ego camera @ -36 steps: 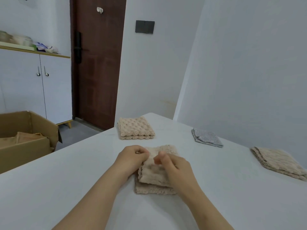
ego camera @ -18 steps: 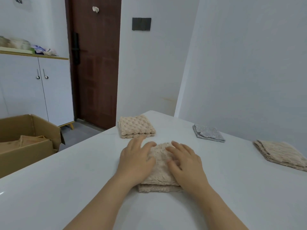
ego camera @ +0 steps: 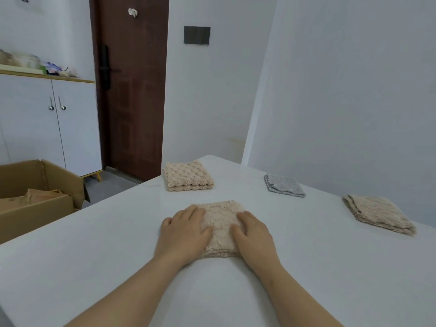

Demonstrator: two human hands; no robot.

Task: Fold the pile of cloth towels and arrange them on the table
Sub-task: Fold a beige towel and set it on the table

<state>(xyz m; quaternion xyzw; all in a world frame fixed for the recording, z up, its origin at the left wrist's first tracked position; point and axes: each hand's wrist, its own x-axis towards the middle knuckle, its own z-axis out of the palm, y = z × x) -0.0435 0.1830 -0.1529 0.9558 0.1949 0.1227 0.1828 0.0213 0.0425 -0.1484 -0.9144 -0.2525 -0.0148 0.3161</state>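
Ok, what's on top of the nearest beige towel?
The left hand and right hand rest flat on the towel, one on each side. Its middle shows; the cloth under the palms is hidden.

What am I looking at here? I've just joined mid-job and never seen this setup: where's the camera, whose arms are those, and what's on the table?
There is no machine: those are a person's bare arms, seen from one camera worn on the head, looking forward and down. The left hand and right hand lie flat, pressing a folded beige towel on the white table; nothing is gripped. Three other folded towels lie apart: a knobbly beige towel beyond the hands, a grey towel and a flat beige towel to the right. A cardboard box stands at the left.
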